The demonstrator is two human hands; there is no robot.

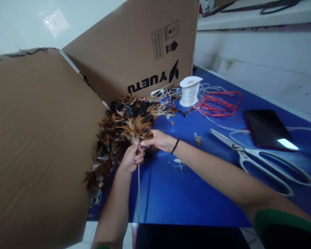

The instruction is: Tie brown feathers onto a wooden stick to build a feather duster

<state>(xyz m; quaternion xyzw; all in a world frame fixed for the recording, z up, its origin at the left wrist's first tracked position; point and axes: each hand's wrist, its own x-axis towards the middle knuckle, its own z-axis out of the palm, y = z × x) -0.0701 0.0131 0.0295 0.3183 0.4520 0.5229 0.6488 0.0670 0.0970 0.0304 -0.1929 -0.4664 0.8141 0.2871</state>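
My left hand (132, 158) is closed around the top of a thin stick (138, 193), which hangs down past the table's front edge. Brown and golden feathers (137, 128) fan out in a bunch at the stick's upper end. From the right, my right hand (159, 140) pinches the base of this bunch, its thumb close to my left thumb; its other fingers are partly hidden behind the feathers. Behind and left of both hands lies a heap of dark and brown feathers (107, 141) along the cardboard.
Upright cardboard (114, 52) walls the left and back. On the blue table (176, 200) stand a white spool (190, 91), tangled red cord (220, 105), a phone (269, 128) and large scissors (248, 152), right of my hands. A loose feather (197, 139) lies nearby.
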